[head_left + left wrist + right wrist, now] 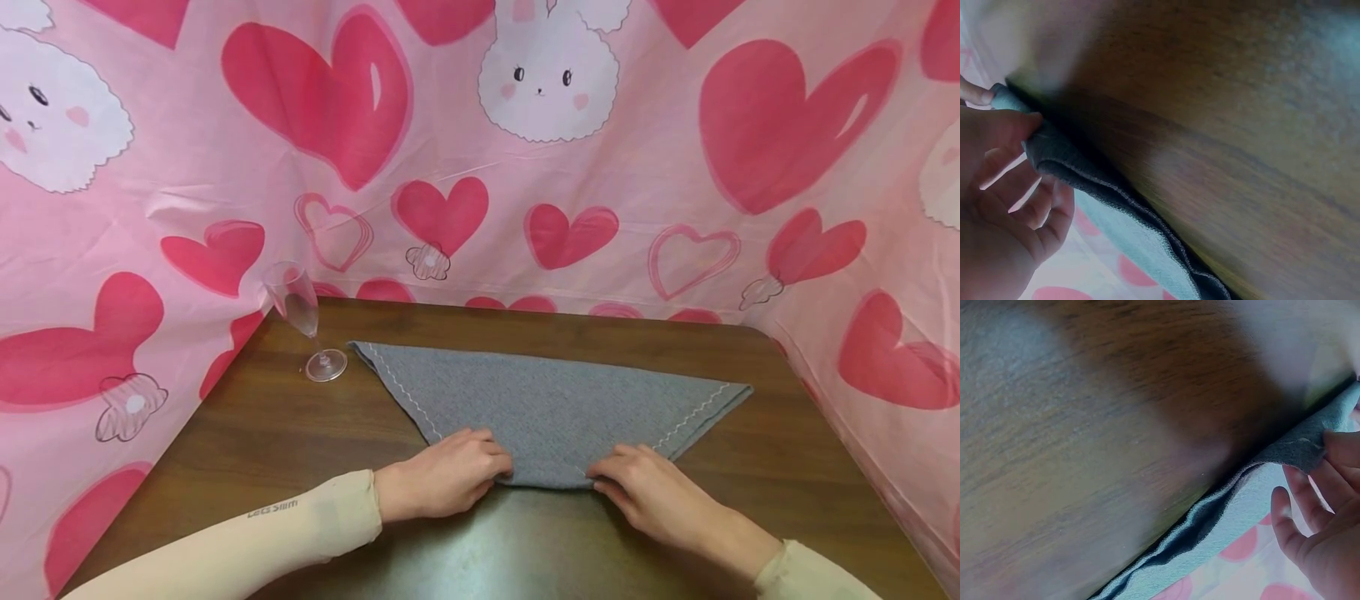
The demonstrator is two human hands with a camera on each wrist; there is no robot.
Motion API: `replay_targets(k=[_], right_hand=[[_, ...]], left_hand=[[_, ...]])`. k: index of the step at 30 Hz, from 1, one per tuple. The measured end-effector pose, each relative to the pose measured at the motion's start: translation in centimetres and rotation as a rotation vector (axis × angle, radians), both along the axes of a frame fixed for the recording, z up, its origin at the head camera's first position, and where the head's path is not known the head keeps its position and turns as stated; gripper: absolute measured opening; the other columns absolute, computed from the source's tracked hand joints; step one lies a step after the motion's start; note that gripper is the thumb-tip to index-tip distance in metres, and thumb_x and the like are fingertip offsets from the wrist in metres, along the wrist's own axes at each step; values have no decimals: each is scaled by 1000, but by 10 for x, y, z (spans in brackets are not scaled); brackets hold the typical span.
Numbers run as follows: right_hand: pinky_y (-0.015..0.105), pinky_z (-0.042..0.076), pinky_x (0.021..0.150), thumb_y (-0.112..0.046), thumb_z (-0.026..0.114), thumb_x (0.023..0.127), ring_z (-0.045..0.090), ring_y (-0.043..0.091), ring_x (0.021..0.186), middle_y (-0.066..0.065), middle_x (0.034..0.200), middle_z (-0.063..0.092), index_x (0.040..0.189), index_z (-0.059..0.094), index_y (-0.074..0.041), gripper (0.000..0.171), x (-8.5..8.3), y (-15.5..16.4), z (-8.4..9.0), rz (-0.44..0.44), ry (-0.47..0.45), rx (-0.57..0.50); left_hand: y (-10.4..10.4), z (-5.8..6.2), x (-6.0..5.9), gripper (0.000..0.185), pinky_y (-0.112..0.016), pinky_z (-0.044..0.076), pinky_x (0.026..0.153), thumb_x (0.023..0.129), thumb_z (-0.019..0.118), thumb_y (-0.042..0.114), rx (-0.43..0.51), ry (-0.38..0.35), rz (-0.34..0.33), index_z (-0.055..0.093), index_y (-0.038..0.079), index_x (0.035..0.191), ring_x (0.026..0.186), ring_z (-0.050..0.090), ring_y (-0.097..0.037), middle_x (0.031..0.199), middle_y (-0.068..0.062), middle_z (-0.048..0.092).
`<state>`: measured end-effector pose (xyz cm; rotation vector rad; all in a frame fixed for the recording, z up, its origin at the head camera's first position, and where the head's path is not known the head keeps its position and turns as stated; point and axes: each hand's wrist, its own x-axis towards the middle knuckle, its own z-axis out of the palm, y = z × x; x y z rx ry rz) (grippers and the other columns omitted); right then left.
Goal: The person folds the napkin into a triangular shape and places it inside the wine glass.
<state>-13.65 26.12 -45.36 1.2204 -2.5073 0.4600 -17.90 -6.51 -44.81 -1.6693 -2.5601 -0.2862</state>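
Observation:
A grey cloth napkin (555,400) with white zigzag stitching along its slanted sides lies folded on the table, its long edge at the back and a short folded edge toward me. My left hand (457,473) pinches the left end of that near edge between thumb and fingers. At the right end, my right hand (652,492) pinches it too. In the left wrist view the thumb of the left hand (1004,187) presses on the rolled fold. The right wrist view shows the right hand (1322,500) gripping the folded edge, with layers of cloth (1210,512) parting beside it.
A clear stemmed glass (297,312) stands upright at the back left, close to the napkin's left corner. The brown wooden table (247,433) is bordered on the left, back and right by a pink curtain (457,142) with hearts and rabbits.

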Motion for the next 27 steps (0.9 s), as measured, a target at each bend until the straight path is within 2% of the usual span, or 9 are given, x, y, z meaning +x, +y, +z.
replay_targets(k=[5, 9, 15, 21, 27], right_hand=[[36, 55, 72, -1, 83, 85, 65, 8, 85, -10, 95, 69, 104, 77, -15, 24, -2, 1, 3, -10, -63, -11], [37, 57, 74, 0, 80, 89, 66, 9, 88, -9, 98, 70, 105, 77, -15, 23, -5, 2, 4, -20, -122, -21], [35, 56, 74, 1, 76, 93, 64, 7, 88, -10, 96, 68, 105, 75, -13, 19, -10, 2, 7, -34, -175, -21], [36, 56, 74, 0, 72, 97, 62, 7, 87, -10, 95, 67, 106, 74, -12, 15, -18, 1, 11, -78, -237, 2], [39, 56, 77, -3, 69, 100, 64, 11, 90, -8, 97, 68, 107, 75, -11, 13, -26, 1, 11, -130, -281, 21]], left_hand=[[0, 1, -1, 22, -36, 54, 83, 90, 70, -1, 40, -31, 3, 75, 14, 106, 97, 65, -14, 104, 7, 76], [1, 3, -3, 22, -37, 54, 86, 92, 69, -2, 33, -62, 20, 75, 12, 107, 97, 66, -15, 104, 4, 75], [2, 5, -6, 21, -32, 55, 87, 95, 66, -4, 25, -105, 47, 73, 10, 109, 97, 68, -15, 102, 0, 73], [2, 6, -12, 24, -26, 54, 91, 102, 60, -4, 61, -229, 99, 73, 6, 119, 106, 68, -13, 111, -4, 71], [2, 6, -21, 26, -26, 54, 93, 104, 58, -4, 84, -318, 134, 72, 2, 125, 111, 67, -13, 118, -8, 72]])
